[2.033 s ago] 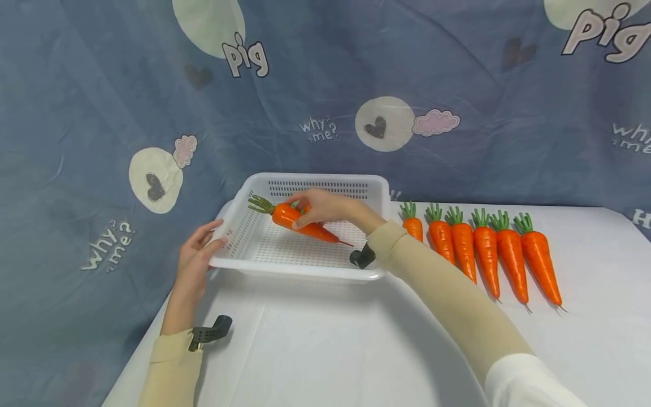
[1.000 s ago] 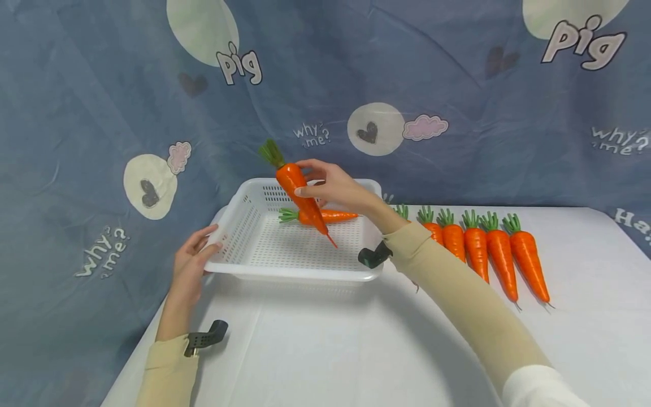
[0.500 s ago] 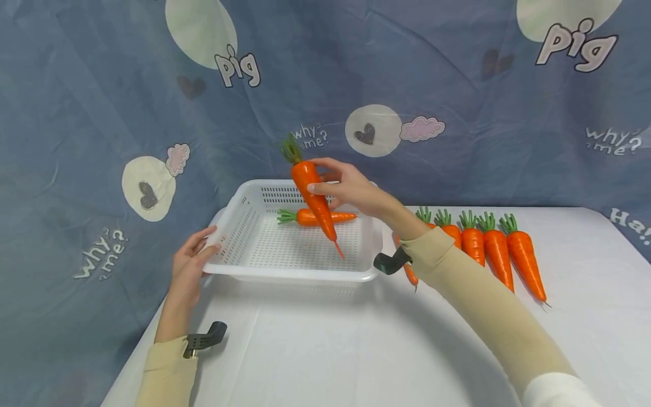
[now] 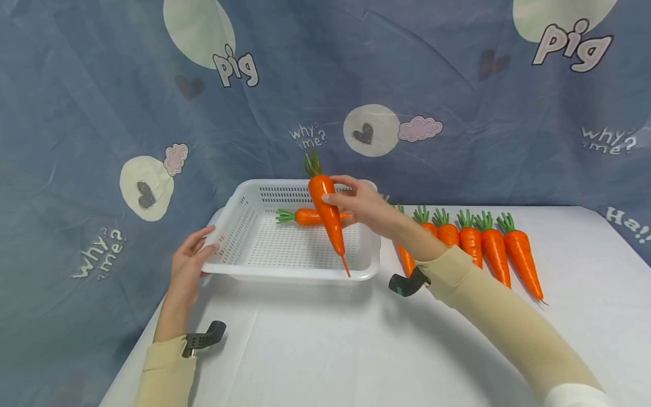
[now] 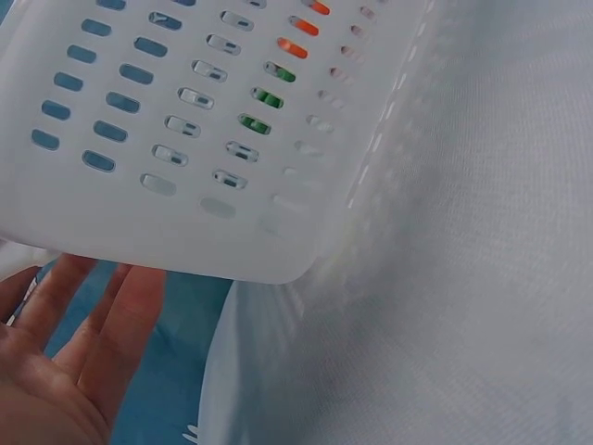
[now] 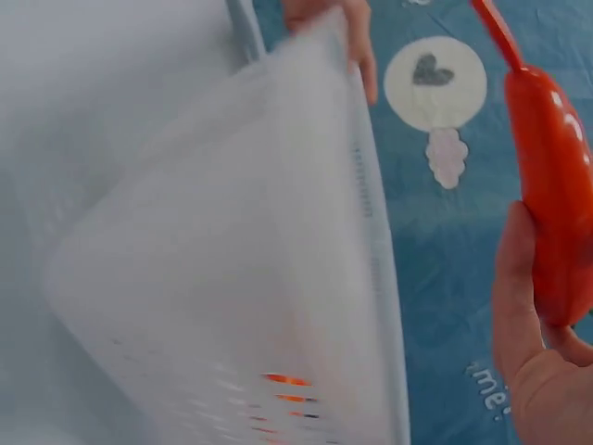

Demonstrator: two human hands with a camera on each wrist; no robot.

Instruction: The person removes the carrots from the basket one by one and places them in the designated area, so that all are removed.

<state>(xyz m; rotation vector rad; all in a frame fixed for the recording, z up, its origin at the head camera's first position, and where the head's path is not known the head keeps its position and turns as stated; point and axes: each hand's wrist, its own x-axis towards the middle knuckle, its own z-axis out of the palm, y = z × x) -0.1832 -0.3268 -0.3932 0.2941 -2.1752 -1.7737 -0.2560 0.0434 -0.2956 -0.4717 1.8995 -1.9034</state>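
Observation:
In the head view my right hand (image 4: 368,206) holds an orange carrot (image 4: 328,209) with green tops between thumb and fingers. The carrot hangs tilted above the right half of a white plastic basket (image 4: 300,275), tops up and thin root tip down. A second carrot (image 4: 307,217) lies crosswise on the basket floor, partly hidden behind the held one. My left hand (image 4: 188,263) grips the basket's left rim, thumb on the rim. The left wrist view shows its fingers (image 5: 125,324) by the basket's edge. In the right wrist view the carrot (image 6: 554,185) stands apart from the basket wall.
A row of several carrots (image 4: 524,263) lies on the white table (image 4: 315,345) right of the basket, tops toward the back. My right forearm covers part of that row. A blue printed cloth (image 4: 437,68) hangs behind and to the left.
My right hand has lifted one carrot from inside the basket, turned it more upright and carried it rightward, lowering slightly just now. My left hand stays at the basket rim.

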